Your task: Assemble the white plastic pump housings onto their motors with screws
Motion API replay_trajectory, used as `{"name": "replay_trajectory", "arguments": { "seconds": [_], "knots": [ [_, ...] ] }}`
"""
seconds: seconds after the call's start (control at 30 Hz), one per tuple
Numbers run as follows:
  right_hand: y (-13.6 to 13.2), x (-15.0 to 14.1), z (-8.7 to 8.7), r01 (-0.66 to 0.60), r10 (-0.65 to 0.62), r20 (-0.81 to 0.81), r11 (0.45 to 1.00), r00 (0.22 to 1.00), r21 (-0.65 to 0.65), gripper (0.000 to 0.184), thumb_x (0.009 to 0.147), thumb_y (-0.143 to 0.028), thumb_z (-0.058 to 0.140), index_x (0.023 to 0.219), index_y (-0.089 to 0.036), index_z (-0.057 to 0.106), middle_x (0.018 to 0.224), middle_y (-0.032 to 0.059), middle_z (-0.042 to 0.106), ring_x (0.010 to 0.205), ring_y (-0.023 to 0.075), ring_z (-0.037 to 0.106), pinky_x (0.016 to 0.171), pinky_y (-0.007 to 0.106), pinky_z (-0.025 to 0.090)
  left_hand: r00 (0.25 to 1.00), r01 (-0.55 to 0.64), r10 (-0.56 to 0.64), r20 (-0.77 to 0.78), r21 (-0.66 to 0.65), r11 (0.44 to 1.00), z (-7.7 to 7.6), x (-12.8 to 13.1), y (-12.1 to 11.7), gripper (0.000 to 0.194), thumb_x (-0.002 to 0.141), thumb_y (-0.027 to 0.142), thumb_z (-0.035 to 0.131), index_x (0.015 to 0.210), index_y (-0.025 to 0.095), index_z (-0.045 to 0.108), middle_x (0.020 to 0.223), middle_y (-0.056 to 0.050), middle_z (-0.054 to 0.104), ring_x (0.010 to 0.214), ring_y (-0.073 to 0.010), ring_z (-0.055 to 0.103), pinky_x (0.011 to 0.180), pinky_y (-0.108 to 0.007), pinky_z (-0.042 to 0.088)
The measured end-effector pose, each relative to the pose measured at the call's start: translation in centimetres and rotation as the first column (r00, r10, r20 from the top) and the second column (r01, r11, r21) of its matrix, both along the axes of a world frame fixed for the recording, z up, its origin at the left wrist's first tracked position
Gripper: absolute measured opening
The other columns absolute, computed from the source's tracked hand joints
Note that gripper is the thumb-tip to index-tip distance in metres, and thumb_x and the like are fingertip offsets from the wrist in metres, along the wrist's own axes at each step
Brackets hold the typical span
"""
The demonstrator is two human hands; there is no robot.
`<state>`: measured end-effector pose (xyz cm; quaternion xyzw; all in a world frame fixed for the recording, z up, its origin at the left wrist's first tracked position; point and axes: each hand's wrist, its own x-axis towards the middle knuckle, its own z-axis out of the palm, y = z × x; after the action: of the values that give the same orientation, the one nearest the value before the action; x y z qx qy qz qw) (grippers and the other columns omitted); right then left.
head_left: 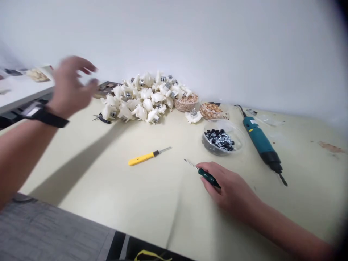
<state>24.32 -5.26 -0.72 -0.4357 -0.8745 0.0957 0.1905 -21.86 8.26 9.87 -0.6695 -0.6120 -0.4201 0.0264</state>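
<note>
Spreading beneath both hands is a pale surface [146, 203]. Farther out, between the hands, rises a large heap of white plastic parts [141, 98], some with grey metallic pieces fitted. The left hand [73, 81] is raised in the air left of the heap, blurred, fingers and thumb parted wide; a dark watch [46, 114] circles its wrist. The right hand [233, 188], lower and nearer, grips a green-handled screwdriver [208, 177], its tip pointing away and leftward. Beyond and right of that hand lies a teal power driver [261, 139], bit end nearest the person. Just beyond the right hand sits a clear round bowl [210, 148] of small black-and-silver pieces. Behind it, beside the heap, stand two clear tubs [186, 107] of tan chips. Left of the right hand lies a yellow-handled screwdriver [143, 158]. Black cutters [103, 119] lie rightward of the left hand, by the heap. A single white part [193, 116] sits before the tubs, beyond the right hand.
</note>
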Motion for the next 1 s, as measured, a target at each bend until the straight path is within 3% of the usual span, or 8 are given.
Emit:
{"name": "replay_trajectory", "arguments": {
  "seconds": [0.17,0.3,0.37,0.47,0.63,0.73,0.9,1.0],
  "knots": [
    [-0.1,0.9,-0.8,-0.031,0.019,0.051,0.968,0.999,0.25,0.031,0.107,-0.019,0.051,0.136,-0.02,0.062,0.123,0.0116,0.078,0.103,0.0294,0.078,0.081,0.043,0.065,0.915,0.082,-0.165,-0.368,-0.233,0.969,-1.5,7.6,3.5,0.056,0.101,0.045,0.061,0.148,0.015,0.061,0.144,-0.012,0.067,0.127,-0.0271,0.056,0.12,-0.056,0.046],
    [-0.4,0.9,0.1,-0.078,0.05,0.085,0.922,0.995,0.378,0.032,0.105,-0.012,0.053,0.136,-0.014,0.064,0.124,0.0139,0.077,0.111,0.0325,0.073,0.093,0.048,0.062,0.895,0.015,-0.175,-0.41,-0.365,0.931,-3.3,12.6,7.8,0.089,0.09,0.055,0.072,0.164,0.014,0.046,0.165,-0.021,0.052,0.152,-0.0429,0.044,0.129,-0.065,0.031],
    [-0.5,0.8,0.4,-0.074,0.058,0.056,0.927,0.997,0.368,0.031,0.105,-0.011,0.053,0.134,-0.013,0.065,0.122,0.0132,0.077,0.112,0.0313,0.071,0.094,0.048,0.062,0.924,-0.024,-0.109,-0.366,-0.34,0.94,-3.7,13.8,9.6,0.111,0.085,0.057,0.076,0.173,0.012,0.027,0.173,-0.026,0.039,0.159,-0.0472,0.035,0.131,-0.068,0.024],
    [-0.2,0.9,0.5,-0.056,0.053,0.019,0.938,0.998,0.342,0.029,0.107,-0.011,0.051,0.132,-0.014,0.066,0.122,0.0121,0.076,0.113,0.0302,0.069,0.094,0.048,0.062,0.929,0.014,-0.128,-0.346,-0.313,0.95,-3.6,14.4,11.7,0.121,0.076,0.055,0.082,0.176,0.025,0.021,0.183,-0.019,0.021,0.16,-0.0532,0.03,0.127,-0.073,0.026],
    [0.3,1.0,0.2,-0.03,0.037,-0.017,0.955,0.999,0.294,0.028,0.108,-0.013,0.049,0.13,-0.016,0.066,0.122,0.0117,0.077,0.113,0.0296,0.068,0.092,0.049,0.063,0.939,0.066,-0.167,-0.302,-0.318,0.946,-3.3,14.5,13.5,0.09,0.077,0.043,0.078,0.158,0.019,0.049,0.143,-0.02,0.065,0.121,-0.0357,0.062,0.1,-0.053,0.052],
    [0.4,1.0,0.2,-0.025,0.036,-0.036,0.965,0.999,0.261,0.027,0.108,-0.013,0.049,0.127,-0.016,0.068,0.122,0.012,0.076,0.114,0.0301,0.068,0.093,0.049,0.062,0.944,0.077,-0.155,-0.292,-0.261,0.962,-3.2,14.2,13.3,0.084,0.077,0.051,0.078,0.15,0.018,0.053,0.124,-0.013,0.068,0.106,-0.0253,0.06,0.094,-0.047,0.051],
    [0.6,0.9,0.0,-0.036,0.049,-0.048,0.966,0.998,0.255,0.026,0.109,-0.014,0.049,0.125,-0.015,0.069,0.121,0.0121,0.076,0.115,0.0296,0.066,0.095,0.047,0.06,0.975,0.111,-0.128,-0.183,-0.101,0.989,-2.6,13.8,11.6,0.093,0.074,0.088,0.066,0.13,0.015,0.06,0.104,-0.002,0.068,0.1,-0.0136,0.052,0.09,-0.037,0.046],
    [0.6,0.8,0.0,-0.054,0.072,-0.052,0.955,0.996,0.291,0.025,0.109,-0.014,0.049,0.12,-0.015,0.071,0.117,0.0111,0.078,0.11,0.0286,0.065,0.096,0.045,0.058,0.989,0.079,-0.08,-0.128,-0.01,0.997,-2.0,14.8,9.1,0.083,0.082,0.08,0.073,0.132,0.017,0.053,0.104,0.002,0.066,0.091,-0.0118,0.046,0.088,-0.036,0.046]
  ]
}}
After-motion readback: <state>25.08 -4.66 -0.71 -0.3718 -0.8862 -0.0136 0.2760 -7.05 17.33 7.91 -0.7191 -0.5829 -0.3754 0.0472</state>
